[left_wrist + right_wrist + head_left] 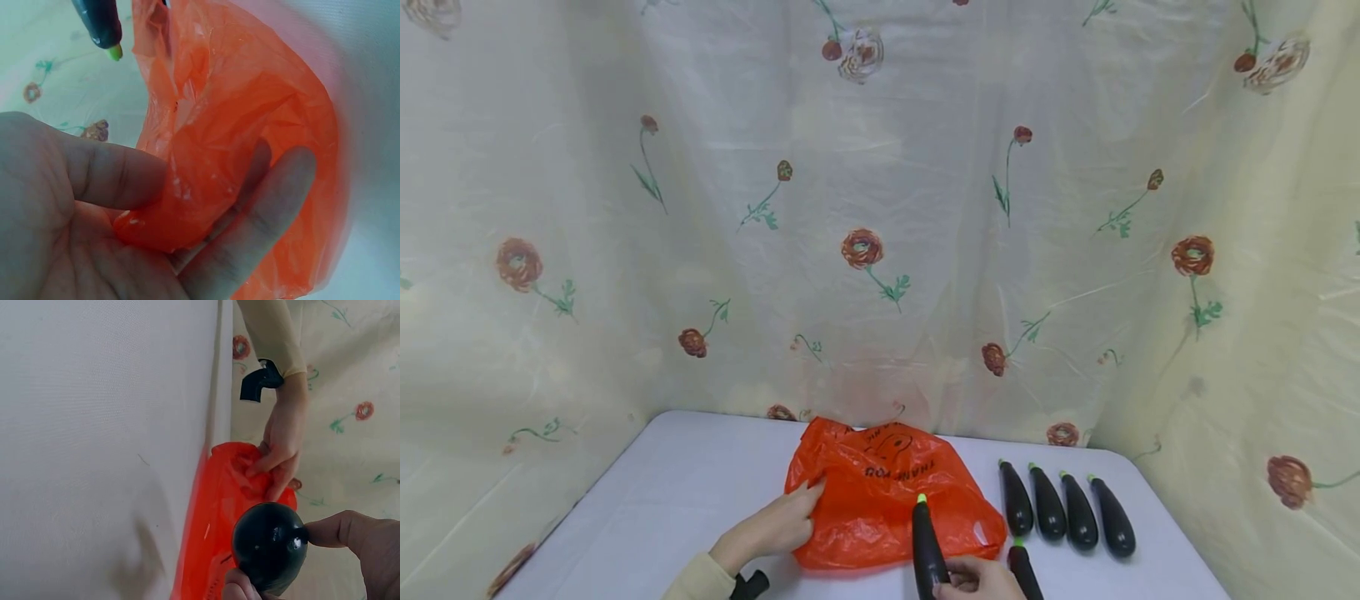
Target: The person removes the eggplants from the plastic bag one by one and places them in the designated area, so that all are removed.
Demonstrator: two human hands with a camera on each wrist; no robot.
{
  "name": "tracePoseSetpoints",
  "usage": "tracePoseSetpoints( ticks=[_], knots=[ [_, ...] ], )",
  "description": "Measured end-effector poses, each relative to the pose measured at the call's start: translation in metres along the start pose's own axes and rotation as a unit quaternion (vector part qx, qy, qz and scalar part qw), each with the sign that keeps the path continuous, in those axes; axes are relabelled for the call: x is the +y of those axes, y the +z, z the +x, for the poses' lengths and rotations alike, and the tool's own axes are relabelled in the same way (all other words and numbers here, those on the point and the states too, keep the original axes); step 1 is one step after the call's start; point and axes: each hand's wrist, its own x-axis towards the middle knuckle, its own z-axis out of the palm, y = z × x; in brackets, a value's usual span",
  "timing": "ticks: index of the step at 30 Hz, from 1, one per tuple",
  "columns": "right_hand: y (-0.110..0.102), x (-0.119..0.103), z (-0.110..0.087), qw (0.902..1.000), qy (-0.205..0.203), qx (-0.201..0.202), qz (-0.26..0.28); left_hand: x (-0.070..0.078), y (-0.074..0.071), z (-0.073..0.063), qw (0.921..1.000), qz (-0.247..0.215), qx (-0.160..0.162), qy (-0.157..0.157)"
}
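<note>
A crinkled red plastic bag with black "THANK YOU" print lies in the middle of the table. My left hand holds its left edge; in the left wrist view a fold of the film runs between the thumb and the curled fingers. With my right hand I grip a dark eggplant by its thick lower end, its green stem tip pointing away from me. That eggplant is in front of the bag in the head view. The right wrist view shows its rounded bottom between thumb and fingers.
Several more eggplants lie side by side right of the bag, stems toward the back. Another eggplant lies nearer, beside my right hand. A flowered curtain encloses the white table at the back and sides.
</note>
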Motion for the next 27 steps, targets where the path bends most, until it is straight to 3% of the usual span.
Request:
tracePoseSetpoints(
  ticks=[11,27],
  knots=[
    [-0.017,0.012,-0.003,0.9994,0.016,0.031,-0.007,0.0,-0.001,0.001,1.0,0.006,0.0,-0.005],
    [-0.053,0.06,0.006,0.9943,0.052,0.089,0.026,0.001,0.0,0.004,0.9998,-0.002,-0.011,-0.019]
  ],
)
